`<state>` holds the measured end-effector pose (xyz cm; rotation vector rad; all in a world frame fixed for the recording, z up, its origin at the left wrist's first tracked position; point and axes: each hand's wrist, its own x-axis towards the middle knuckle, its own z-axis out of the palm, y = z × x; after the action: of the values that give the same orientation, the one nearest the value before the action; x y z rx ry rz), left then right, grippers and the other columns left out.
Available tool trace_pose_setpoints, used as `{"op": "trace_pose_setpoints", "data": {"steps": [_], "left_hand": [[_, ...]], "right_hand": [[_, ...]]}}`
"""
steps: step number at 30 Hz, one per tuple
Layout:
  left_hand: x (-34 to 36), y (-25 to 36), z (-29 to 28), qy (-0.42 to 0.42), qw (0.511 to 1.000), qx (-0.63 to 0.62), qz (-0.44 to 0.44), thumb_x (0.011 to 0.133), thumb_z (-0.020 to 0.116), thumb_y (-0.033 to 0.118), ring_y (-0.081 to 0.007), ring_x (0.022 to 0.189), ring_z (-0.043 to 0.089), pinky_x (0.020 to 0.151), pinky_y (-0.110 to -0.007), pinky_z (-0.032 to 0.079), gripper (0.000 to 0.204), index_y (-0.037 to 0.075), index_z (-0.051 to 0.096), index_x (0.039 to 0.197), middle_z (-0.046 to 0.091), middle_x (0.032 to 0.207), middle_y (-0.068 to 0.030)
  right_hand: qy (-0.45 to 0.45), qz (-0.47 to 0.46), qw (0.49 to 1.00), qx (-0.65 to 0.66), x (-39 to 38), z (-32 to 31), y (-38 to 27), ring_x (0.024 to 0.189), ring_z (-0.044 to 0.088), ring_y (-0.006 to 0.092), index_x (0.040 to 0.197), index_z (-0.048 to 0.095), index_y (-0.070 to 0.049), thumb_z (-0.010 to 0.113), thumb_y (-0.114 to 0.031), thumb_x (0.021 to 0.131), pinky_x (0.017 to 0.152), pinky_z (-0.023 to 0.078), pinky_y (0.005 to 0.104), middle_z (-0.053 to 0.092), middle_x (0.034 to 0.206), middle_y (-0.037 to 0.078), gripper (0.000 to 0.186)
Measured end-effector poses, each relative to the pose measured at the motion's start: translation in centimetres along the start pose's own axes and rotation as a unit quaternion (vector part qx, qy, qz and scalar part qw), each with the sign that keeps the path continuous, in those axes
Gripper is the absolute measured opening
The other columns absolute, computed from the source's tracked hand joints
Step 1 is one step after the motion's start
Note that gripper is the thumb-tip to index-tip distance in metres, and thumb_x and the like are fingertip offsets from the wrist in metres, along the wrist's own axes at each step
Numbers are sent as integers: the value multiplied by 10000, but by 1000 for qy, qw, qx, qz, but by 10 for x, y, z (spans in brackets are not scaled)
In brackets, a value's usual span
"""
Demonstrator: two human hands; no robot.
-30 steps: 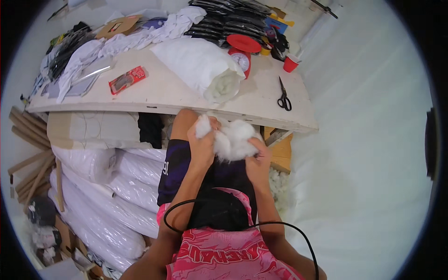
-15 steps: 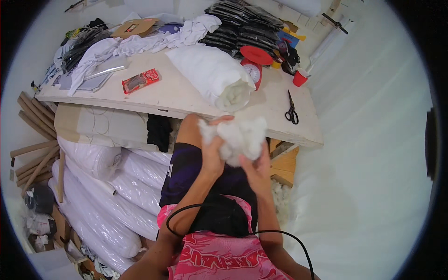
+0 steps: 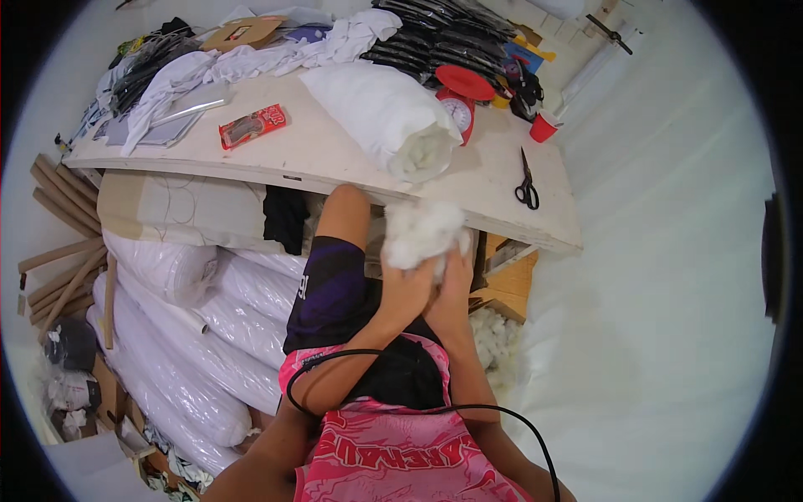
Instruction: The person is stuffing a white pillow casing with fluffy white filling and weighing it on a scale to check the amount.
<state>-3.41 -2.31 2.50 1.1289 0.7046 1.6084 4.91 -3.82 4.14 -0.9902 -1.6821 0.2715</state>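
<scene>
White fibrefill tuft (image 3: 425,230), held two-handed

Tuft: one, fluffy, just beyond both hands, gripped along its near edge. Left hand (image 3: 406,290): curled round the near-left part, fingertips partly hidden. Right hand (image 3: 452,280): just beside the left, fingers closed on the near-right part. Step in hand, as judged: working fibre between the palms; the next move seemed to call for a light, two-sided hold against shedding. Beyond the hands: worktable (image 3: 322,167), bearing stuffed white casing (image 3: 360,107), open end handward; red dial scale (image 3: 460,110); black-handled scissors (image 3: 526,186), farther right. Nearer, right of the right hand: loose fibrefill (image 3: 495,345).
</scene>
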Motion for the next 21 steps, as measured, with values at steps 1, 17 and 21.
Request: {"op": "trace_pose_setpoints", "data": {"steps": [1, 17, 21], "left_hand": [[4, 2, 3, 50, 998, -2, 27, 788, 578, -60, -179, 994, 572, 893, -285, 451, 384, -13, 527, 1166, 586, 1071, -74], [41, 34, -14, 130, 958, -254, 25, 942, 541, 61, -178, 1019, 557, 909, -311, 456, 266, 35, 505, 1205, 548, 1092, -34], [34, 36, -44, 168, 947, -270, -50, 950, 528, 79, -170, 1041, 556, 911, -314, 472, 284, 27, 489, 1227, 549, 1118, -47]], "right_hand": [[6, 16, 1000, -20, 6, 1, -8, 1090, 517, 376, 1173, 517, 29, 599, 13, 770, 917, 426, 376, 470, 1213, 229, 411], [326, 220, 906, 156, 22, -58, 46, 988, 539, 163, 1252, 499, -26, 449, 87, 797, 885, 448, 290, 552, 1138, 87, 472], [305, 189, 927, 108, 23, -84, 10, 1170, 487, 203, 1380, 376, -2, 512, 36, 851, 984, 414, 313, 466, 1309, 125, 547]]}}
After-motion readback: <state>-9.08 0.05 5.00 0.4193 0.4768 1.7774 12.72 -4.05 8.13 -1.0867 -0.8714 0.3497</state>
